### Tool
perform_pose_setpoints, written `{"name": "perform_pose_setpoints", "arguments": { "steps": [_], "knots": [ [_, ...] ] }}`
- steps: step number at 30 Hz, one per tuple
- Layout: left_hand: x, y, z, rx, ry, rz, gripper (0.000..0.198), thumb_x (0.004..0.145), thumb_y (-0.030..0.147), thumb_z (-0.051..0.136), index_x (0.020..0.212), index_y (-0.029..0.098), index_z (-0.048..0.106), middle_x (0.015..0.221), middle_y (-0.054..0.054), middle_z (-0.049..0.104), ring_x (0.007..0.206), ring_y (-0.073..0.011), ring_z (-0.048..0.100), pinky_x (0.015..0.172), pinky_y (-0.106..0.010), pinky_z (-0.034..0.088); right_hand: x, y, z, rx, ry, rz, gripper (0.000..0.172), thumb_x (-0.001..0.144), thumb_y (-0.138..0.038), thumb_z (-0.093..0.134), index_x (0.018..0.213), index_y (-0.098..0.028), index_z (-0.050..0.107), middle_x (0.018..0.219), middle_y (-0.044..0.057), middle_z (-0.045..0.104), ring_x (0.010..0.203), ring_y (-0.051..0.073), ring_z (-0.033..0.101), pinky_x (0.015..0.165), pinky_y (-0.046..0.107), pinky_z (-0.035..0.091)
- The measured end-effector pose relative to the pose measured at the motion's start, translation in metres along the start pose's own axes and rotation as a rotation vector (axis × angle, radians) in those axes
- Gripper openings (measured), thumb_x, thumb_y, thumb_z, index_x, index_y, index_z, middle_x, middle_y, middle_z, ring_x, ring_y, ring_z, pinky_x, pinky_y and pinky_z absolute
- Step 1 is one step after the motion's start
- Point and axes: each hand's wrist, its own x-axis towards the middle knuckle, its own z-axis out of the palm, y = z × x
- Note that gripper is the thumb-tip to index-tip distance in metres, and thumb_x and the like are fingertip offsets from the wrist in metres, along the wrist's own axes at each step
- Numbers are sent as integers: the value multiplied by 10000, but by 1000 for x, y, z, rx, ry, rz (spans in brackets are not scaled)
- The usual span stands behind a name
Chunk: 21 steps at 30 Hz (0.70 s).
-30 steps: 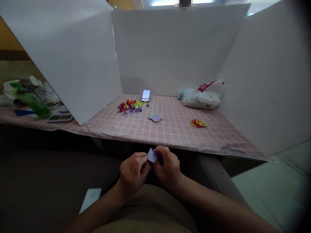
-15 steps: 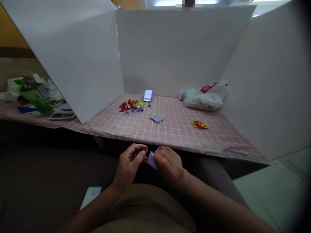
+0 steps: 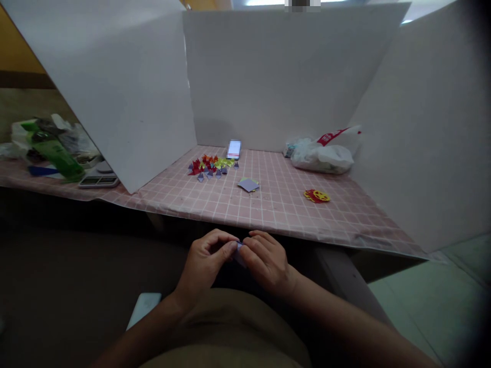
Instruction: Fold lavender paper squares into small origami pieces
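Note:
A small piece of folded lilac paper (image 3: 240, 255) is held between my two hands, just below the table's front edge. My right hand (image 3: 266, 260) is closed on its right side and hides part of it. The thumb and fingertips of my left hand (image 3: 209, 260) pinch its upper left edge. On the table lies a small stack of square paper sheets (image 3: 248, 184), lilac on top with yellow-green below. Behind it to the left is a cluster of small folded paper pieces (image 3: 209, 166) in red, orange, yellow and purple.
A phone (image 3: 233, 148) leans near the back panel. Further right lie a white plastic bag (image 3: 322, 157) and red and yellow cut-out shapes (image 3: 316, 196). White panels enclose the table (image 3: 276, 204). Outside the left panel are a green bottle (image 3: 53, 153) and a scale (image 3: 98, 181).
My left hand has moved right, and its thumb and fingers have closed onto the folded paper's edge. The paper is now more covered. My right hand keeps its hold.

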Motion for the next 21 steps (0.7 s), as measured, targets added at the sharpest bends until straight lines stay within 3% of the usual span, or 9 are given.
{"name": "perform_pose_setpoints", "arguments": {
  "steps": [9, 14, 18, 21],
  "knots": [
    [-2, -1, -1, 87, 15, 102, 131, 839, 251, 637, 740, 185, 692, 748, -18, 645, 710, -154, 586, 665, -265, 477, -6, -3, 9, 125, 37, 98, 161, 925, -79, 477, 969, -203, 569, 726, 42, 640, 669, 184, 618, 718, 364, 560],
    [-2, 1, -1, 97, 35, 73, 144, 831, 260, 641, 721, 182, 689, 725, -14, 640, 695, -152, 574, 654, -261, 461, -6, -6, 11, 188, 55, 208, 210, 905, -67, 469, 1035, -199, 569, 767, 59, 663, 704, 195, 642, 679, 345, 555],
    [-1, 0, -2, -1, 61, -33, 161, 817, 298, 662, 722, 170, 680, 675, 5, 605, 634, -127, 530, 600, -235, 431, -3, -8, 9, 251, 59, 392, 262, 863, -60, 473, 1068, -193, 568, 834, 67, 690, 734, 189, 665, 648, 309, 551],
    [0, 0, -3, -71, 79, -74, 172, 801, 310, 681, 711, 164, 672, 648, 18, 583, 610, -115, 510, 584, -222, 419, 1, -6, 7, 391, 32, 566, 195, 833, -87, 527, 983, -193, 592, 841, 45, 691, 727, 168, 666, 652, 278, 547]
  ]
}}
